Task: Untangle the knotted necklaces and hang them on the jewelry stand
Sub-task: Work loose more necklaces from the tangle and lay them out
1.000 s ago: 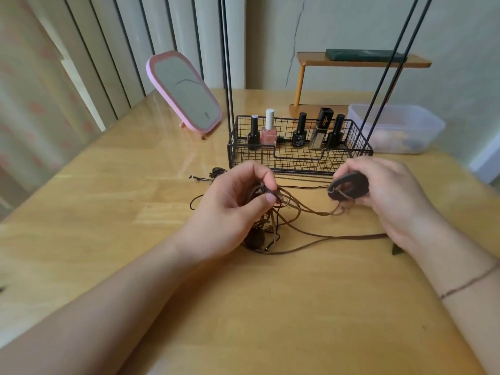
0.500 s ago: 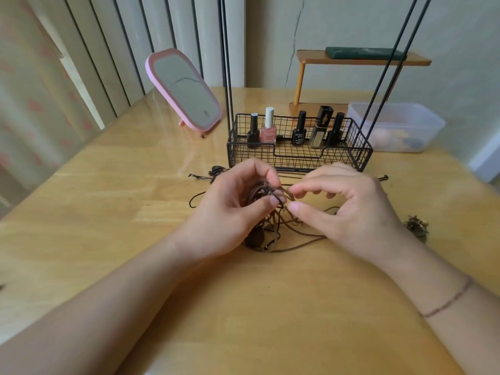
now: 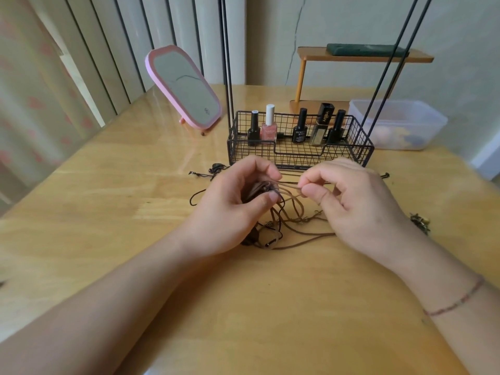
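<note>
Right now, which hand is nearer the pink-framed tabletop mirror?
Left. The left hand sits in front of and right of the pink-framed tabletop mirror, gripping the brown cord tangle. The right hand is farther right, pinching a strand.

Black box (image 3: 325, 114) in basket (image 3: 364, 152), at 1 o'clock from hands: gold letters, roughly "ydby". Pink bottle (image 3: 269, 130) and black bottle (image 3: 299, 129) labels too blurred.
</note>
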{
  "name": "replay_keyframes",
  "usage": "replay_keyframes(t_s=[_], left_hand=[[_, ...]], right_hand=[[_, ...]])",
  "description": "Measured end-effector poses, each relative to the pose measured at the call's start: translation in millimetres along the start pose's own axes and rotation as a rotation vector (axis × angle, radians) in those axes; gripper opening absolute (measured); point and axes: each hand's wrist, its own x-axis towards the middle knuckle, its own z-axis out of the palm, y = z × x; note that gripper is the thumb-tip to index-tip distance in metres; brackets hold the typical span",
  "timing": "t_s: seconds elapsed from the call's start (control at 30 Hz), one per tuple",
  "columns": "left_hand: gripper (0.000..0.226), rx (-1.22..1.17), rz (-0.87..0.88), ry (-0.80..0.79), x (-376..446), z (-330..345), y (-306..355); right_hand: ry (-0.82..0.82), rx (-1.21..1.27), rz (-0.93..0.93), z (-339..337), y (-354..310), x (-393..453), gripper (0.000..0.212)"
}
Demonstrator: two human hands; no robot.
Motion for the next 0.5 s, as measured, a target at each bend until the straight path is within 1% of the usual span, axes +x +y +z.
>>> replay_keyframes(t_s=[0.07, 0.13, 0.2, 0.23, 0.3, 0.33, 0.37, 0.4, 0.43, 0.5], left_hand=[[0.017, 0.000, 0.000, 0.000, -0.1, 0.8, 0.5], [0.015, 0.003, 0.012, -0.007, 0.0, 2.2, 0.9], [0.014, -0.012, 0.032, -0.001, 0.2, 2.1, 2.1], [0.012, -0.030, 0.043, 0.005, 0.2, 1.3, 3.3], [0.011, -0.066, 0.062, 0.021, 0.5, -0.6, 5.3], [0.010, -0.077, 0.072, 0.029, 0.6, -1.3, 5.8], [0.010, -0.082, 0.084, 0.033, 0.6, -1.8, 5.8], [0.010, -0.086, 0.093, 0.035, 0.3, -2.1, 5.5], [0.010, -0.087, 0.098, 0.040, 0.2, -2.6, 5.0], [0.011, -0.076, 0.098, 0.058, 0.4, -3.5, 4.5]], right_hand=[[-0.053, 0.086, 0.031, -1.0, -1.0, -0.8, 0.013], [-0.114, 0.223, 0.096, 1.2, -2.5, -2.0, 0.013], [-0.140, 0.364, 0.148, 2.9, -2.8, -2.1, 0.011], [-0.144, 0.384, 0.144, 2.8, -3.1, -2.2, 0.012], [-0.139, 0.277, 0.083, 1.9, -3.1, -3.5, 0.020], [-0.126, 0.194, 0.048, 1.4, -3.6, -4.1, 0.021], [-0.101, 0.135, 0.019, 1.4, -4.6, -4.4, 0.016], [-0.072, 0.116, 0.005, 1.6, -4.8, -4.4, 0.009], [-0.050, 0.129, 0.014, 1.6, -4.5, -4.0, 0.009], [-0.030, 0.210, 0.070, 0.7, -2.4, -3.2, 0.017]])
